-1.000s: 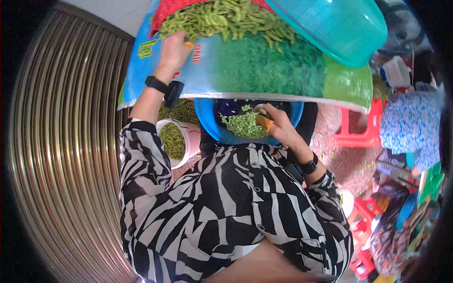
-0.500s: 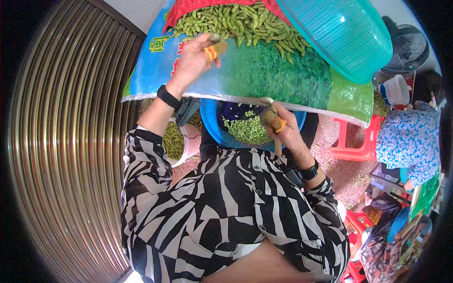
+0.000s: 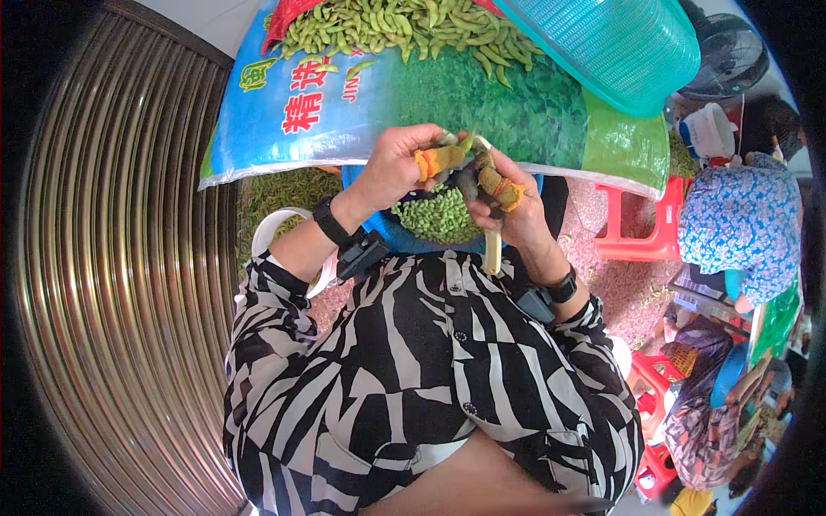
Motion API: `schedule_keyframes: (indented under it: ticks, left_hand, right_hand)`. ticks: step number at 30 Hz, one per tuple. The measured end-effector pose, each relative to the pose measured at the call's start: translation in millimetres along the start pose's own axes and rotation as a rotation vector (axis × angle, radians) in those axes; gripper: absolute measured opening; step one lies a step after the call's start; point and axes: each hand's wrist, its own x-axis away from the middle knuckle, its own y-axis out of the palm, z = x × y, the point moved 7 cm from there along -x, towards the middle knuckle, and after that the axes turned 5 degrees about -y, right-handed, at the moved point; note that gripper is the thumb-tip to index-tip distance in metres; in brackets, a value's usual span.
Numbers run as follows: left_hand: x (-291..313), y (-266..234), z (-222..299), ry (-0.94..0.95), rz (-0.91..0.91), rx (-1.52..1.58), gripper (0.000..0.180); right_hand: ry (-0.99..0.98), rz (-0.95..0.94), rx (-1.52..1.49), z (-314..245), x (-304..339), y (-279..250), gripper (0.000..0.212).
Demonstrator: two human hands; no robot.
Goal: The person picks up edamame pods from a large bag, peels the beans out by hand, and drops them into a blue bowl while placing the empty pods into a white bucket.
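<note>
My left hand [image 3: 411, 162], fingers closed in a pinch, holds a green soybean pod [image 3: 467, 143] whose tip meets the fingertips of my right hand [image 3: 509, 196]. Worn covers with orange edges wrap fingers on both hands. The right fingers are curled, and a pale strip [image 3: 492, 252] sticks out below them; its upper part is hidden in the palm. Directly beneath both hands, shelled green beans [image 3: 439, 215] lie in a blue basin [image 3: 376, 225], partly covered by my hands and the sack edge.
Many pods [image 3: 387, 30] are heaped on a printed plastic sack [image 3: 508, 112] ahead. A teal basket [image 3: 615, 52] leans at the far right, near a fan [image 3: 730, 58]. A white bucket [image 3: 280, 222] stands left, a red stool [image 3: 638, 225] right. Other people sit beyond it.
My left hand has come back from the pod heap to meet the right hand above the basin, now with a pod in its fingers. The right hand has shifted slightly.
</note>
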Motion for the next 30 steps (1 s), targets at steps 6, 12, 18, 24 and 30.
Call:
schedule_keyframes:
  ticks: [6,12,18,24,30]
  left_hand:
    - [-2,-3,-9,0.0,0.006,-0.059,0.008]
    - [0,3,4,0.064,0.036,-0.094,0.008]
    - [0,1,3,0.24,0.072,-0.307,0.011]
    - [-4,2,-12,-0.046,0.005,0.089,0.009]
    - [-1,23,-32,-0.291,-0.331,0.829,0.02]
  right_hand:
    - [0.023,-0.028,0.027,2,0,3,0.045]
    - [0.013,-0.01,0.015,2,1,3,0.043]
    - [-0.048,0.113,0.096,2,1,-3,0.038]
    - [0.016,0.11,-0.054,4,1,-8,0.035]
    - [0.168,-0.068,-0.386,13,1,-5,0.036]
